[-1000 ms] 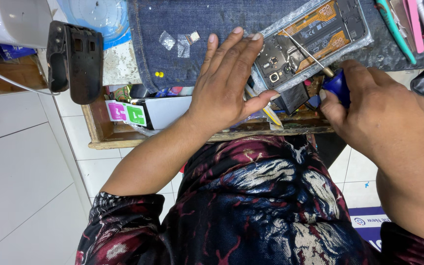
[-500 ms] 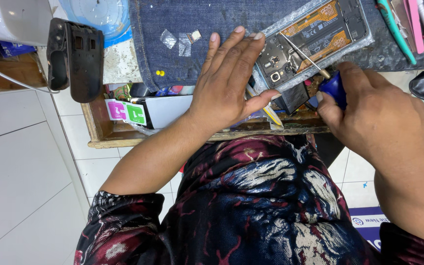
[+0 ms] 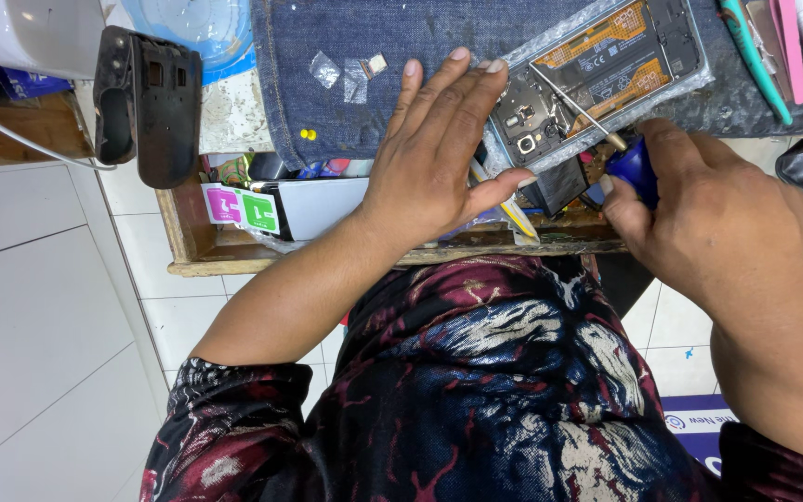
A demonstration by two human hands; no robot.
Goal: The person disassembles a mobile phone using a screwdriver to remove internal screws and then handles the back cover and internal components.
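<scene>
Fingers of the right hand (image 3: pixel 727 232) stay clamped on the screwdriver (image 3: pixel 606 130), tip barely shifted inside the opened phone (image 3: pixel 597 74). Left hand (image 3: pixel 439 158) still lies flat beside the phone, fingers together, steadying it.

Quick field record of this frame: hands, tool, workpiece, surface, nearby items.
left hand: flat, fingers spread, pressing on the denim cloth beside the opened phone
right hand: grips blue-handled screwdriver, its tip on the phone's internals
workpiece: opened phone, back cover off, orange boards showing
surface: denim cloth over a wooden tray
nearby: black phone case, teal tool, pink tool
</scene>
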